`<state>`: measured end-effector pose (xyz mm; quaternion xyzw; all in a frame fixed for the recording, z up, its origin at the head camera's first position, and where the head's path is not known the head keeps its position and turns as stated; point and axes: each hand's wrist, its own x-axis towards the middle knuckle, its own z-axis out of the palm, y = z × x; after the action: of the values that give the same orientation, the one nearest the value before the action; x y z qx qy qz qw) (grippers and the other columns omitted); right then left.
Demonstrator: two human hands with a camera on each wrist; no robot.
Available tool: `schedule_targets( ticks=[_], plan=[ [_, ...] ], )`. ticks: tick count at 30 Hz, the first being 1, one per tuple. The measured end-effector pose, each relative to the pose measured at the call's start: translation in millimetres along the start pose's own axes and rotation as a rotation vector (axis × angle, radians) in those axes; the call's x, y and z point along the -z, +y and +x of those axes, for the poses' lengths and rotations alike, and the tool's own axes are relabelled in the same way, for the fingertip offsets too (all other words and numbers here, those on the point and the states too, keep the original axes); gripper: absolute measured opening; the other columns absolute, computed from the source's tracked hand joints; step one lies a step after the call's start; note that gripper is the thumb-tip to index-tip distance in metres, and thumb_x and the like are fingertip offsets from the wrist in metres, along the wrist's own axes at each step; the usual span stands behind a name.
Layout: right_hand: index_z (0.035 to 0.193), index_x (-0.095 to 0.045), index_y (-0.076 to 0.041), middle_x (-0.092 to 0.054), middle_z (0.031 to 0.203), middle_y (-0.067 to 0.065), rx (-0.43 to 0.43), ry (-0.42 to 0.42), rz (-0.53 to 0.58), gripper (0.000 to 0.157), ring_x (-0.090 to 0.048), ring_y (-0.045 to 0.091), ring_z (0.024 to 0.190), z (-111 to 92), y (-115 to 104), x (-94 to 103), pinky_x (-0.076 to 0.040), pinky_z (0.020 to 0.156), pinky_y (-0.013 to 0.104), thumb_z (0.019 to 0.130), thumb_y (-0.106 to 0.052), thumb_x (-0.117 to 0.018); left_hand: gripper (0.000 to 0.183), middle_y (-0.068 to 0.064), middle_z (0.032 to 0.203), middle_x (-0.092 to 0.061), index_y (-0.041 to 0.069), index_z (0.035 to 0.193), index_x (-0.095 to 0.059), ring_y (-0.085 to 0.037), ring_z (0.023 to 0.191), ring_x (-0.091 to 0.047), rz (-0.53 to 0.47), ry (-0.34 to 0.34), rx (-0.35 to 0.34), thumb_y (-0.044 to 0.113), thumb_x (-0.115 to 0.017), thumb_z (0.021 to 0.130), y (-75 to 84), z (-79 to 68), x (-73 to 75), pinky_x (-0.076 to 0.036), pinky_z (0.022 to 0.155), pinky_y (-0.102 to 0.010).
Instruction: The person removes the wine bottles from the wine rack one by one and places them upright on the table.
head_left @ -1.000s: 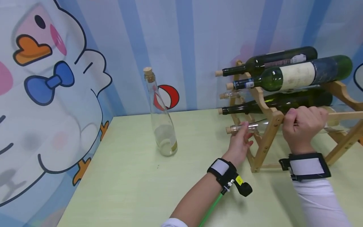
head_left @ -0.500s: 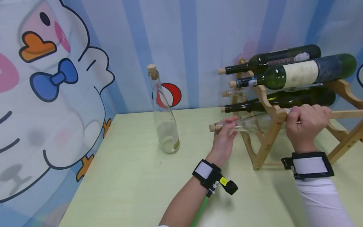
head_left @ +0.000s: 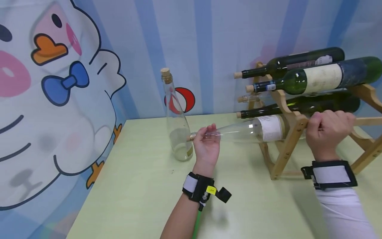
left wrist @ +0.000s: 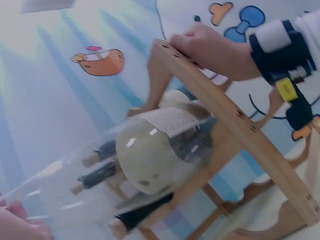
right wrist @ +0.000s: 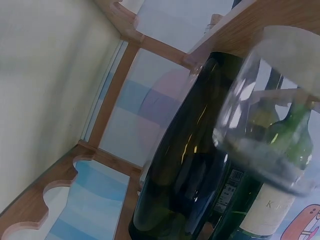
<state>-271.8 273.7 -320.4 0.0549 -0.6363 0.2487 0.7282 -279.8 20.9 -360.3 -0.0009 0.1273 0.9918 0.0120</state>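
Head view gives us both hands at work around a wooden rack [head_left: 288, 149] on the desk [head_left: 134, 199]. Our left hand [head_left: 207, 149] has its thumb and fingers wrapped about the neck of a clear bottle [head_left: 240, 131], palm up, just behind the cork [head_left: 190, 137]. That bottle lies roughly level, mostly out over the desk, with its white-labelled end at the rack's side, between the near and far posts; how far it reaches in, we cannot tell. Our right hand [head_left: 331, 134] is clenched on the rack's upper rail. On top of the rack we see a labelled green bottle [head_left: 322, 78] in front of a dark bottle [head_left: 298, 62], both on their sides, corks pointing left. Below them lie another clear bottle, its neck [head_left: 247, 98] showing, and a lower dark bottle [head_left: 316, 103]. A standing bottle [head_left: 176, 119], clear and corked, is upright on the desk; the held cork overlaps its edge from where we look, and we cannot tell whether they touch. Behind everything hangs a blue striped backdrop [head_left: 191, 33] with a cartoon bird [head_left: 74, 139].
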Motion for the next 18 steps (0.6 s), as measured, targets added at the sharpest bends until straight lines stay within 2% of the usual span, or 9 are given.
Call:
schedule_targets(
  ticks=[2,5,9,12,14,18],
  plan=[
    [0.044,-0.032,0.007,-0.027,0.043,0.021,-0.002,0.006,0.004,0.042,-0.025,0.039,0.048,0.8,0.7,0.1,-0.018,0.061,0.043,0.075,-0.021,-0.037,0.019,0.001,0.066,-0.059,0.009,0.071,-0.050,-0.012,0.078,-0.057,-0.059,0.013,-0.008,0.010,-0.040,0.087,7.6,-0.8,-3.8,-0.041,0.078,-0.026],
    [0.043,-0.031,0.006,-0.026,0.042,0.021,-0.002,0.007,0.007,0.042,-0.024,0.039,0.047,1.0,0.6,-0.1,-0.018,0.061,0.044,0.075,-0.021,-0.038,0.021,0.000,0.064,-0.056,0.010,0.070,-0.049,-0.013,0.078,-0.054,-0.104,-0.013,-0.023,0.014,-0.041,0.089,18.3,-4.2,-10.9,-0.038,0.078,-0.027],
    [0.043,-0.032,0.006,-0.027,0.042,0.021,-0.001,0.000,0.013,0.042,-0.025,0.039,0.047,-0.4,0.6,-0.7,-0.019,0.061,0.043,0.075,-0.021,-0.038,0.031,-0.001,0.062,-0.057,0.011,0.066,-0.052,-0.014,0.075,-0.053,-0.116,-0.111,-0.068,0.020,-0.040,0.093,34.6,-9.1,-23.5,-0.037,0.079,-0.028],
    [0.044,-0.033,0.007,-0.027,0.042,0.021,0.001,-0.002,0.004,0.042,-0.025,0.039,0.047,-0.7,1.0,-0.4,-0.019,0.061,0.043,0.075,-0.021,-0.038,0.039,-0.001,0.061,-0.058,0.010,0.063,-0.055,-0.014,0.073,-0.054,-0.075,-0.200,-0.093,0.022,-0.037,0.095,48.0,-12.3,-35.1,-0.039,0.080,-0.028],
    [0.044,-0.033,0.007,-0.027,0.043,0.021,0.004,0.000,-0.006,0.042,-0.025,0.039,0.048,-0.7,1.2,0.2,-0.019,0.061,0.045,0.075,-0.021,-0.038,0.040,0.000,0.061,-0.057,0.010,0.064,-0.055,-0.013,0.073,-0.056,-0.008,-0.264,-0.111,0.022,-0.034,0.096,57.1,-13.6,-44.2,-0.040,0.080,-0.028],
    [0.044,-0.032,0.007,-0.027,0.042,0.021,0.016,0.001,-0.017,0.043,-0.024,0.038,0.047,0.3,0.7,0.4,-0.017,0.060,0.046,0.075,-0.021,-0.037,0.026,0.000,0.063,-0.056,0.012,0.072,-0.053,-0.013,0.072,-0.058,0.149,-0.419,-0.187,0.020,-0.041,0.094,74.2,-14.1,-67.7,-0.042,0.078,-0.028]
  ],
)
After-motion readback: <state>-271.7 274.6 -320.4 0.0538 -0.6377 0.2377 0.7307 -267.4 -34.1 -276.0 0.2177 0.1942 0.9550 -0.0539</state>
